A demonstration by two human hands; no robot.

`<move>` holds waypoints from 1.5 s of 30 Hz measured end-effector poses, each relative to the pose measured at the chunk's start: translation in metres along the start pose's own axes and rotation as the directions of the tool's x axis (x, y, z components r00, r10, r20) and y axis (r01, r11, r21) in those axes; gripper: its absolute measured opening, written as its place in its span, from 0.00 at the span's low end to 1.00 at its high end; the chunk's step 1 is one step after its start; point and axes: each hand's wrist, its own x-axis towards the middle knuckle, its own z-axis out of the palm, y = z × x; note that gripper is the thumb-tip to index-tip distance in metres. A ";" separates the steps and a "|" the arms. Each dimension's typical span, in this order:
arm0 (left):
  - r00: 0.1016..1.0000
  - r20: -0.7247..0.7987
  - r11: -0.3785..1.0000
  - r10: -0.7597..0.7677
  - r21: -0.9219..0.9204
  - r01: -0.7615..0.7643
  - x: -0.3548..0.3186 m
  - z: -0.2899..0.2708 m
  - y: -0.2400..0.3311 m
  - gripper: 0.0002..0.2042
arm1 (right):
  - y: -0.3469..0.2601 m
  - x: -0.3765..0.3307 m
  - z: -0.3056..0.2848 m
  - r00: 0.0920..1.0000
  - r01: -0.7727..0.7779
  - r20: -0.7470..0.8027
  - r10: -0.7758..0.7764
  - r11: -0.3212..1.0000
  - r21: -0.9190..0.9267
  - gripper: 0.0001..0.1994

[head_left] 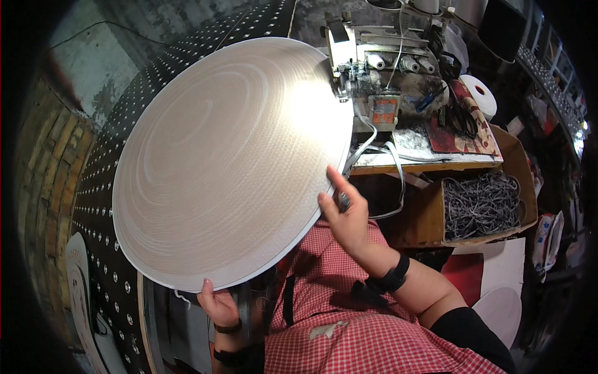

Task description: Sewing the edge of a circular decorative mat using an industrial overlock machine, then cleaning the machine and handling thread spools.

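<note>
A large round woven mat (pixel 212 162), pale beige with white swirls and a white-bound edge, slants across the middle. Its far right edge meets the needle area of a sewing machine (pixel 398 87), where a bright lamp lights the surface. My left hand (pixel 218 305) grips the near rim from below, most of its fingers hidden underneath. At the right rim, my right hand (pixel 349 215) holds the edge, with thumb and forefinger on the upper face. White tape (pixel 398 168) loops off the machine table beside this hand. A white thread end (pixel 182 299) dangles near my left hand.
Right of the machine lie black scissors (pixel 461 119) and a white roll (pixel 478 96). Below them, a cardboard box (pixel 430 218) holds tangled grey strips (pixel 483 206). A black perforated panel (pixel 115 249) stands behind the mat; a brick wall (pixel 47 168) is at left.
</note>
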 end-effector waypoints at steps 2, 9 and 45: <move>1.000 -0.014 0.997 -0.021 -0.073 0.020 0.003 -0.001 0.004 0.20 | 0.002 0.011 -0.001 0.998 -0.038 -0.052 0.047 0.987 0.159 0.22; 0.998 0.065 0.999 -0.020 0.033 0.018 0.001 -0.002 -0.003 0.21 | -0.002 -0.006 0.004 1.000 -0.021 0.017 0.021 1.000 -0.005 0.24; 0.994 0.089 0.997 -0.071 -0.028 0.074 0.003 0.011 -0.011 0.18 | -0.006 -0.005 0.008 0.982 -0.188 0.034 0.185 0.969 0.161 0.24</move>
